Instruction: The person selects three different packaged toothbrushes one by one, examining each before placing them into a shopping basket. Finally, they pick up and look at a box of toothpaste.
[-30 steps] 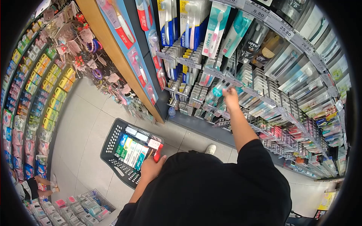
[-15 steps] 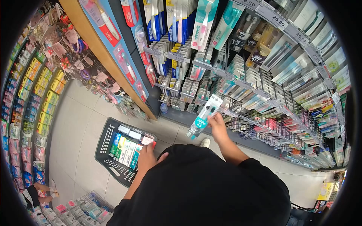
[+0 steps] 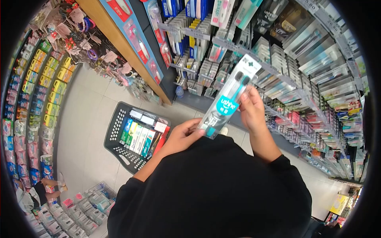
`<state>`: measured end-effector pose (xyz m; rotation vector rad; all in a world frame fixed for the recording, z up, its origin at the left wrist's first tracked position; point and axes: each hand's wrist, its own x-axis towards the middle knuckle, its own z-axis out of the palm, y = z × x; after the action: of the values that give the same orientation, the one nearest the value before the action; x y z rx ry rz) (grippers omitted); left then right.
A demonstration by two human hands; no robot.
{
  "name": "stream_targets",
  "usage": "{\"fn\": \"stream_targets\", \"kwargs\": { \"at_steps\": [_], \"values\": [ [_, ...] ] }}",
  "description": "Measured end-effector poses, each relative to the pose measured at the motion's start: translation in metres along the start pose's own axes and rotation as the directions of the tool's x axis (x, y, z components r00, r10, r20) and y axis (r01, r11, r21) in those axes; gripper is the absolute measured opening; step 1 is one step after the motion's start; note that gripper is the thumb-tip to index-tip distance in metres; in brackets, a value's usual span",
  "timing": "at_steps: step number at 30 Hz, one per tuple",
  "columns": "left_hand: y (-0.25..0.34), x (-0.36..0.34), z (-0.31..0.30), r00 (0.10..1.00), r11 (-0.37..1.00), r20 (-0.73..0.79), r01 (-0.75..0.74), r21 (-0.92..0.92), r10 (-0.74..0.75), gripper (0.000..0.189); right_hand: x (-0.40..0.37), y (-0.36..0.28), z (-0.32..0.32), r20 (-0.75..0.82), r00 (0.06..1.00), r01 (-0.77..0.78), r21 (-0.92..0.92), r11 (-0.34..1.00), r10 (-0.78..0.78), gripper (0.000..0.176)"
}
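Observation:
A clear toothbrush pack (image 3: pixel 228 105) with a teal label and dark brush heads is tilted in front of my body. My right hand (image 3: pixel 253 109) pinches its right edge near the upper part, thumb on the front. At its lower left end, my left hand (image 3: pixel 185 135) grips the corner with the thumb on the front; the other fingers are partly hidden behind. Below and left of my left hand sits a dark grey shopping basket (image 3: pixel 115 137), holding several toothpaste boxes (image 3: pixel 137 139) and a few pale boxes.
Ahead and to the right, a rack (image 3: pixel 230 45) carries rows of hanging toothbrush packs. Hair accessories (image 3: pixel 85 51) hang at the upper left. Packed shelves (image 3: pixel 35 107) curve along the left. A person (image 3: pixel 43 190) is at the lower left, near a wire display (image 3: pixel 79 210).
The toothbrush pack has come closer and appears larger. My left hand has left the basket and taken hold of the pack's lower end, while my right hand keeps its grip.

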<state>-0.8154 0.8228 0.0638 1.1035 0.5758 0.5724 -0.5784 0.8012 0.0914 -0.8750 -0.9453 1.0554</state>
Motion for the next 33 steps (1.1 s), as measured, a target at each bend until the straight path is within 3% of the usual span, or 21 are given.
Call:
{"fn": "stream_targets", "kwargs": {
  "at_steps": [4,8,9,13,19,24,33],
  "values": [
    [-0.002,-0.002,0.005,0.995,0.982,0.103,-0.007,0.189,-0.013,0.029,0.003,0.001,0.009,-0.054,0.998,-0.022,-0.03,0.999,0.02,0.027],
    [-0.003,-0.003,0.01,0.995,0.984,0.095,-0.027,0.179,0.01,0.025,-0.007,-0.01,0.031,-0.037,0.995,-0.09,0.093,0.992,0.094,0.03],
    [-0.005,-0.002,0.008,0.994,0.972,0.104,-0.048,0.228,0.025,0.026,-0.008,-0.006,0.027,0.043,0.996,-0.078,0.029,0.997,0.077,0.035],
    [-0.002,-0.002,0.012,0.993,0.963,0.096,-0.088,0.255,0.066,0.026,-0.023,-0.002,0.029,0.093,0.99,-0.101,-0.03,0.994,0.104,0.041],
    [0.0,0.0,0.013,0.99,0.954,0.127,-0.102,0.283,0.068,0.027,-0.027,-0.001,0.028,0.067,0.991,-0.111,-0.013,0.994,0.112,0.045],
    [-0.003,0.002,0.012,0.987,0.955,0.15,-0.102,0.28,0.061,0.027,-0.029,-0.004,0.03,0.062,0.992,-0.105,-0.104,0.989,0.112,0.045],
    [-0.005,-0.002,0.009,0.991,0.956,0.135,-0.055,0.288,0.017,0.046,-0.033,0.001,0.033,0.096,0.977,-0.178,-0.127,0.976,0.191,0.05]
  ]
}}
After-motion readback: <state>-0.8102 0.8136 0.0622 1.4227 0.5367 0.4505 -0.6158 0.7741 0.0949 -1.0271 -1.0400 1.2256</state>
